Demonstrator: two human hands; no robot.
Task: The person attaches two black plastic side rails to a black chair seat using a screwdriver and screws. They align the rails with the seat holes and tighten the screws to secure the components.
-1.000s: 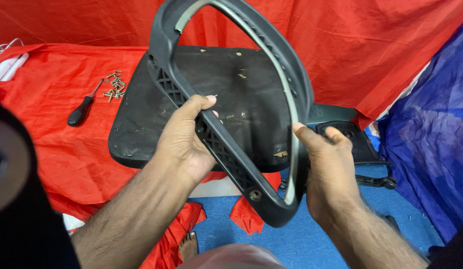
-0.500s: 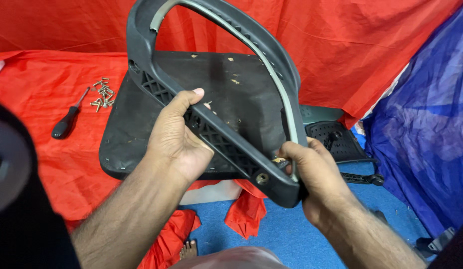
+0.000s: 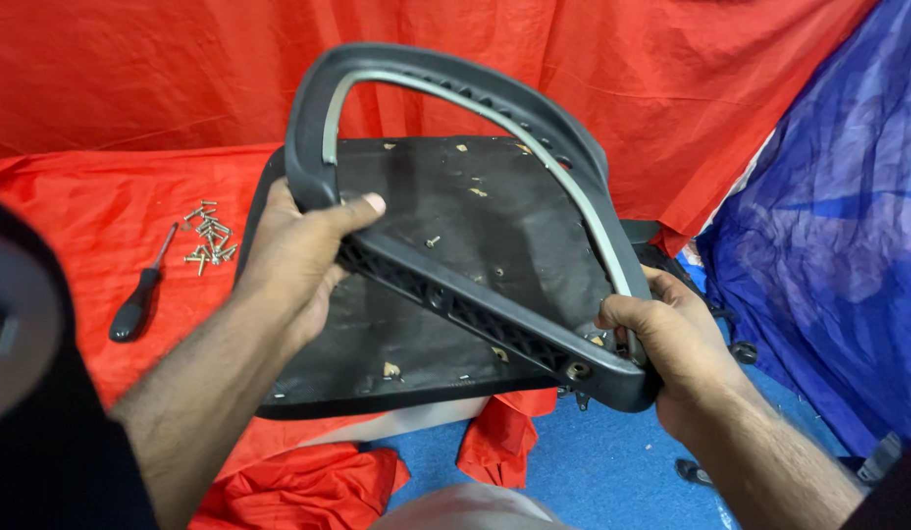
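Gripping hands: left hand (image 3: 293, 260), right hand (image 3: 676, 344), black armrest frame (image 3: 475, 196).

Single head-worn view: looking down and forward from close above, taking in both forearms, the red cloth-draped surface (image 3: 92, 226) and blue floor covering (image 3: 593, 471).

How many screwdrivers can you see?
1. The screwdriver lies on the red cloth at the left, beside a pile of screws. Others may be hidden under the black seat board.
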